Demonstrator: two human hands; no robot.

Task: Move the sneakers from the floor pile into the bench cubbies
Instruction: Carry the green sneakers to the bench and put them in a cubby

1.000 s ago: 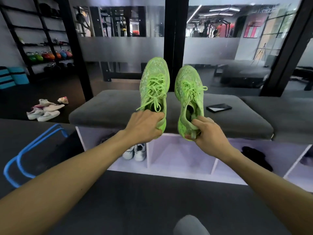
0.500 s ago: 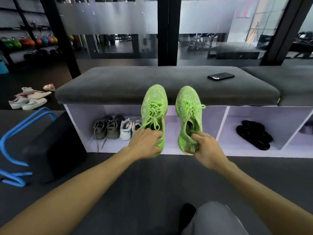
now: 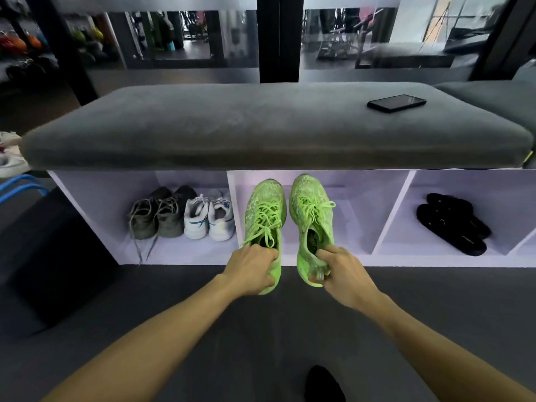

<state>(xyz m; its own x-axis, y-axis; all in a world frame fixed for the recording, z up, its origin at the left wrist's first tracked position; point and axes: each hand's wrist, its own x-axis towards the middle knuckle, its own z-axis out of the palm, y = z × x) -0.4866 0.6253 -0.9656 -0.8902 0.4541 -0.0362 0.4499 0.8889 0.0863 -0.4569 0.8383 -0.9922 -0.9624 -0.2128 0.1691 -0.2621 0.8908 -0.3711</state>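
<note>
I hold a pair of neon green sneakers in front of the bench's middle cubby (image 3: 356, 216), toes pointing into it. My left hand (image 3: 249, 269) grips the heel of the left green sneaker (image 3: 265, 211). My right hand (image 3: 342, 272) pinches the heel of the right green sneaker (image 3: 309, 208). Their toes reach past the cubby opening, under the grey cushioned bench top (image 3: 261, 132). The left cubby holds a dark grey pair (image 3: 158, 217) and a white pair (image 3: 208, 217). A few white sneakers from the floor pile (image 3: 10, 158) show at the left edge.
Black slippers (image 3: 452, 223) lie in the right cubby. A black phone (image 3: 396, 103) rests on the bench top at the right. A black block (image 3: 55, 256) and a blue frame (image 3: 20, 187) stand at the left. Dark floor lies under my arms.
I have come lower and closer to the bench. The green sneakers moved down from above the cushion to the middle cubby's opening, both hands keeping their hold.
</note>
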